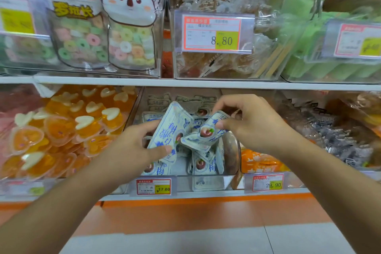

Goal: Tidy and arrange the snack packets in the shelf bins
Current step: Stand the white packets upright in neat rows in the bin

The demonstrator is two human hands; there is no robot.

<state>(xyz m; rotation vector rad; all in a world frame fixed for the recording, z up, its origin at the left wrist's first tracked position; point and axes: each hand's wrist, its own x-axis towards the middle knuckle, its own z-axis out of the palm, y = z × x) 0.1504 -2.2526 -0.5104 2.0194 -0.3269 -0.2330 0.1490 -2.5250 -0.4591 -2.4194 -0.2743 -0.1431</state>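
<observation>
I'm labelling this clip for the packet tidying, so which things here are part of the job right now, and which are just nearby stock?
In the job:
left hand gripping a white-and-blue plum packet
right hand pinching a second plum packet
middle clear bin holding more of them

Just nearby:
heart-shaped orange jellies
koala candy bags
green packs
price tag 17.80

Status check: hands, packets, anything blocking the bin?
Left hand pinching one white-and-blue packet. Right hand pinching another packet. Both above the middle bin. Nothing blocking.
</observation>
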